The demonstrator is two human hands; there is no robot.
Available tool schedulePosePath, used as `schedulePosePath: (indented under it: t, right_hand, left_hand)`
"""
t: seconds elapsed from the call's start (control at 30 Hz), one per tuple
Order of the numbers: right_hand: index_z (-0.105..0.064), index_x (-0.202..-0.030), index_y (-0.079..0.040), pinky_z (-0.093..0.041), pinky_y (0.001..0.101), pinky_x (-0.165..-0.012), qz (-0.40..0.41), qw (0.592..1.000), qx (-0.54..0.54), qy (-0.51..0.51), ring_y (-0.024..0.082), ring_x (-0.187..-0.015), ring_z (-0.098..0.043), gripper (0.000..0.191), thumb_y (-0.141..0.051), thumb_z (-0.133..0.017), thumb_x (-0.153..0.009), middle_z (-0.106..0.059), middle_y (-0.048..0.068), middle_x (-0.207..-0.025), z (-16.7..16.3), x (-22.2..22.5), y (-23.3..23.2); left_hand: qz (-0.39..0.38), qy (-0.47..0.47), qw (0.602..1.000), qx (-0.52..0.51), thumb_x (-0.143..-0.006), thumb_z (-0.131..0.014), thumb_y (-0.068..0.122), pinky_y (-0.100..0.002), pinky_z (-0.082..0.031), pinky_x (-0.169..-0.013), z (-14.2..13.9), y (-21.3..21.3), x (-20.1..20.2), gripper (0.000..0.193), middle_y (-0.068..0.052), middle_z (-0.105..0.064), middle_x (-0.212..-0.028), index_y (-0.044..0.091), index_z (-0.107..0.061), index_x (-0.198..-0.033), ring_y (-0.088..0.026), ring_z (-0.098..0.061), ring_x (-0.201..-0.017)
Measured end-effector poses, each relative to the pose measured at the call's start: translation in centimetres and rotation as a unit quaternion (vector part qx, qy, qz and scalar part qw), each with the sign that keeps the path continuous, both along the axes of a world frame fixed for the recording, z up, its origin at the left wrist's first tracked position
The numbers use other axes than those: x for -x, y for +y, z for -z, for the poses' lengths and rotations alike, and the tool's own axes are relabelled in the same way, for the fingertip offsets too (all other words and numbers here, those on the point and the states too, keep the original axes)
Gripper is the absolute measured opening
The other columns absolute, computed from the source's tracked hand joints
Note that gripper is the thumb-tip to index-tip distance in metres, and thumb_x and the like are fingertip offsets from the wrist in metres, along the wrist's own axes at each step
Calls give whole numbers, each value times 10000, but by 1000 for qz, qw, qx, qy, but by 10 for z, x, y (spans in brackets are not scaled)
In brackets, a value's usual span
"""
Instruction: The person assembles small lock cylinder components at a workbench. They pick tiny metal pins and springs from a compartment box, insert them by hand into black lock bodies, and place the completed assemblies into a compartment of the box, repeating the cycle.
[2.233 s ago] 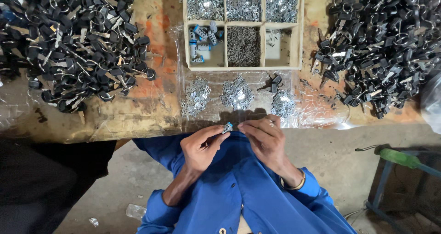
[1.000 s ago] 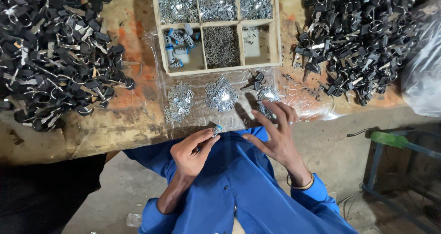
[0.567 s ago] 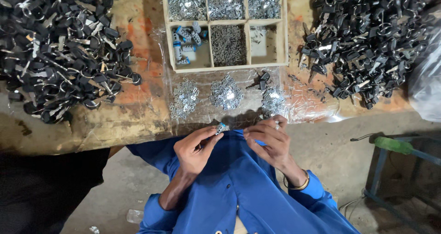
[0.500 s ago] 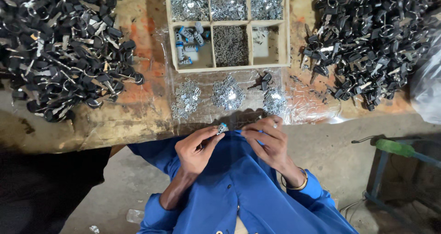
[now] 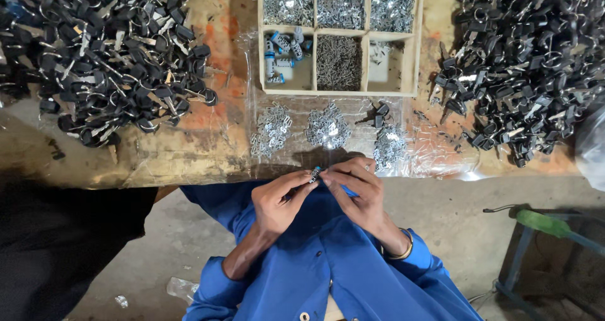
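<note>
My left hand (image 5: 277, 198) and my right hand (image 5: 356, 188) meet just below the table edge, above my blue lap. Between their fingertips they pinch a small blue and silver metal part (image 5: 314, 173). The left fingers grip it from below; the right thumb and fingers press on it from the right side. Three small heaps of shiny metal bits (image 5: 328, 129) lie on clear plastic sheeting right in front of my hands.
A wooden compartment tray (image 5: 364, 36) holds silver parts, thin pins and blue cylinders (image 5: 282, 53). Large piles of black key-like parts lie at the left (image 5: 107, 50) and right (image 5: 523, 62). A green-handled tool (image 5: 545, 223) lies lower right.
A second ago my right hand was open, reaching to the metal heaps on the table. It has come back to the left hand and both now pinch the small part.
</note>
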State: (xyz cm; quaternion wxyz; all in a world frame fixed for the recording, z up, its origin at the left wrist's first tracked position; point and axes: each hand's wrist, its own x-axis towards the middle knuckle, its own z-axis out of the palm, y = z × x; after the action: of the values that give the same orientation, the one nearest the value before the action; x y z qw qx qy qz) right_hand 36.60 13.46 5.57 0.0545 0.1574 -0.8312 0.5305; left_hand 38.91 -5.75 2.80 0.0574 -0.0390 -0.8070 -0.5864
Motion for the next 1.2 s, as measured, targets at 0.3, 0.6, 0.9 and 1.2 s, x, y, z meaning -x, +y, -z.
schedulePosePath:
  t: [0.3, 0.6, 0.9, 1.2]
  right_hand:
    - [-745, -989, -69, -384, 341, -883, -7, 999, -39, 9, 192, -861, -657, 211, -11, -833, -807, -740, 35, -983, 2, -3, 1]
    - [-665, -1107, -61, -412, 320, -857, 39, 997, -6, -73, 90, -758, -629, 328, -102, -851, -840, -764, -32, -952, 2, -11, -7]
    - [-744, -1036, -112, -379, 355, -875, -40, 988, -138, 59, 166, -847, -644, 221, -100, -836, -835, -745, 6, -1030, -15, 2, -28]
    - [-791, -1181, -222, -342, 423, -969, -119, 977, -173, 36, 203, -1084, -577, 311, -175, -828, -876, -633, 3, -1174, -20, 14, -56]
  left_hand:
    - [7, 8, 1000, 1, -829, -862, 39, -288, -642, -765, -3, -2, 2, 215, -133, -783, -1052, 15, -745, -1008, -225, -801, -939]
    - [31, 27, 999, 33, -823, -821, -7, -302, -640, -786, -1, -8, 0, 220, -138, -779, -1074, 11, -753, -1031, -248, -792, -959]
    - [14, 46, 999, 25, -834, -815, -20, -298, -643, -768, 1, -26, -3, 189, -151, -779, -1051, -6, -760, -1014, -247, -797, -944]
    - [-73, 88, 993, 27, -825, -862, 6, -308, -638, -747, -3, -63, -12, 217, -149, -770, -1049, -8, -745, -1007, -241, -795, -910]
